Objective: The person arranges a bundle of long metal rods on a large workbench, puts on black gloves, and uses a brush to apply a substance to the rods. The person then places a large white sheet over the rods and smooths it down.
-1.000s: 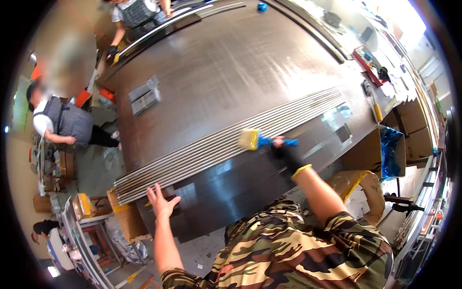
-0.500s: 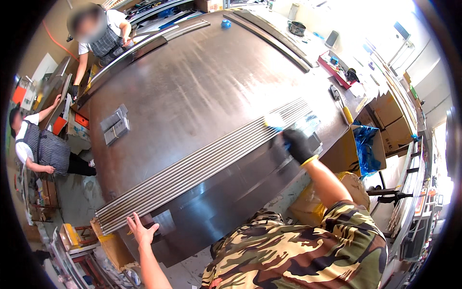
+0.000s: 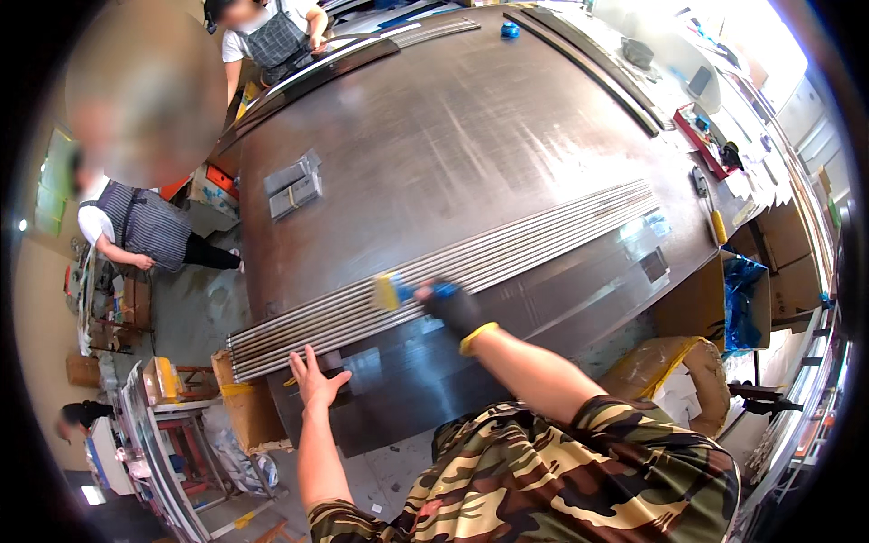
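A row of long, thin metal rods (image 3: 534, 251) lies side by side across the table (image 3: 380, 154), slanting from lower left to upper right. My right hand (image 3: 450, 308), in a dark glove with a yellow cuff, is closed on a brush (image 3: 389, 291) over the middle of the rods. Motion blurs the brush; its head looks yellowish, with some blue beside the fingers. Bare and with its fingers spread, my left hand (image 3: 317, 385) rests at the near edge of the rods, close to their left end.
A grey bundle (image 3: 294, 185) lies on the table beyond the rods. Dark strips (image 3: 588, 68) run along the far right edge. A yellow-handled tool (image 3: 718, 226) sits at the right edge, above a carton (image 3: 697, 303) with blue film. Co-workers (image 3: 149, 222) stand at the left.
My right hand has swept the brush leftward along the rods, from near their right end to the middle. My left hand stays spread by their left end. The whole view has shifted.
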The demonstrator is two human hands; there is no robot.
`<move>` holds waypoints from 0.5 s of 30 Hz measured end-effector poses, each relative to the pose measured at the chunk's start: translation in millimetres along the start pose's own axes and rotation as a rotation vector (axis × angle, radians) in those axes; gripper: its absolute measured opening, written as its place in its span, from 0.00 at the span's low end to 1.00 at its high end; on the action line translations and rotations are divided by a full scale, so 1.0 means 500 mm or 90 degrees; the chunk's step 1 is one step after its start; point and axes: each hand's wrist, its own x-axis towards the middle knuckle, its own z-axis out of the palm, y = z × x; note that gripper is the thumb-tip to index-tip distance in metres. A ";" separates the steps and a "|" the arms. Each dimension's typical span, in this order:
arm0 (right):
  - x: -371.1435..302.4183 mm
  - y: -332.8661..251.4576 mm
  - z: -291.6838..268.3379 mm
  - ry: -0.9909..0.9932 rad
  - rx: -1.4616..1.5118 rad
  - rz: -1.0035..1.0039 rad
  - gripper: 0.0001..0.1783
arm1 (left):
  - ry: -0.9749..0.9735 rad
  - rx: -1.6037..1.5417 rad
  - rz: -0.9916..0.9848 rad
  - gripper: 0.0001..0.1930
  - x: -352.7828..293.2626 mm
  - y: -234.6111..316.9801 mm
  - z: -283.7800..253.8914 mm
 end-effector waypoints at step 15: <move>0.015 0.106 -0.904 0.363 -0.582 -0.271 0.10 | -0.003 -0.009 0.007 0.65 0.023 -0.001 0.018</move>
